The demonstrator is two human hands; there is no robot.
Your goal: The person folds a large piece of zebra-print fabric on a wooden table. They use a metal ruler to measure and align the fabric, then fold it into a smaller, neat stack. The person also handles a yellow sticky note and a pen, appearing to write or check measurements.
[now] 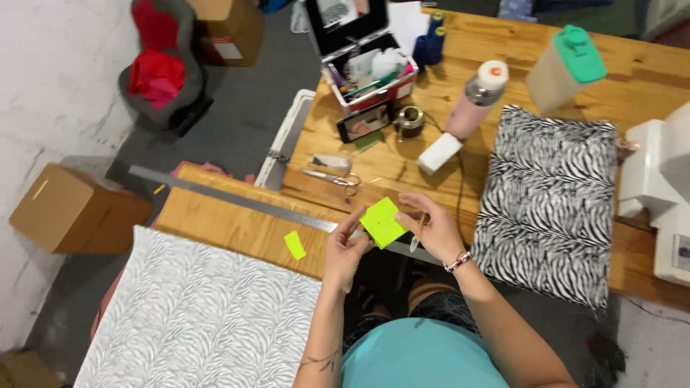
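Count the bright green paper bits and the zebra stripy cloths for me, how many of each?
Bright green paper bits: 2, a square held in both hands and a small scrap on the wooden board.
Zebra stripy cloths: 2, a dark one on the table and a pale one nearer the person.
Total: 4

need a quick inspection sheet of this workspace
surface: wooden table, wooden board alongside
job's things: green paper square held between both hands; small green scrap on the board
clutter: scissors, metal ruler, zebra fabric, open case, bottle
hands: left hand and right hand pinch the square
cables: dark cord across the table
surroundings: cardboard box on the floor
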